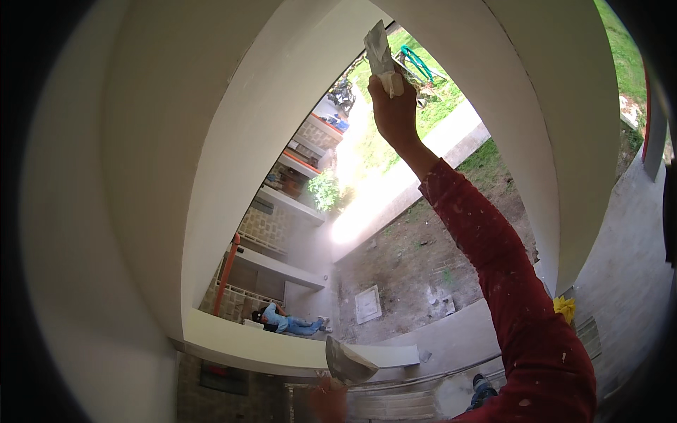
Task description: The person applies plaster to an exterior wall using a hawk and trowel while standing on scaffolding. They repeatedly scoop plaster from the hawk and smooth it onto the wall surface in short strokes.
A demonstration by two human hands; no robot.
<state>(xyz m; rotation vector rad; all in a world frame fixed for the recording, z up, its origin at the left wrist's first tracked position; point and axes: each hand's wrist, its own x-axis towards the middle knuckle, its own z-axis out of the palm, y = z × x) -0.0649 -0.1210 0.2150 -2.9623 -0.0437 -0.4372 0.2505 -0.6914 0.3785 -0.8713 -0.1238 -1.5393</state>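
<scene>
Raised high ahead, my right hand [395,109] grips a putty knife [379,51] by its pale handle, with the smeared metal blade pointing up. The blade's tip is close to the edge of the white wall [296,42] around the opening. My right arm is stretched out in a red sleeve spotted with white. Low in the view, my left hand [328,400] is closed on the grip of a wide scraper [349,363], its flared grey blade upward. That hand is dim and partly blurred, and its fingers show poorly.
Pale curved walls [148,141] flank the opening on both sides. Beyond it are a person [285,321] in light blue, a white slab [367,304] on bare soil, a bush [324,189] and grass. Something yellow [564,309] shows behind my arm. A shoe [481,381] appears below.
</scene>
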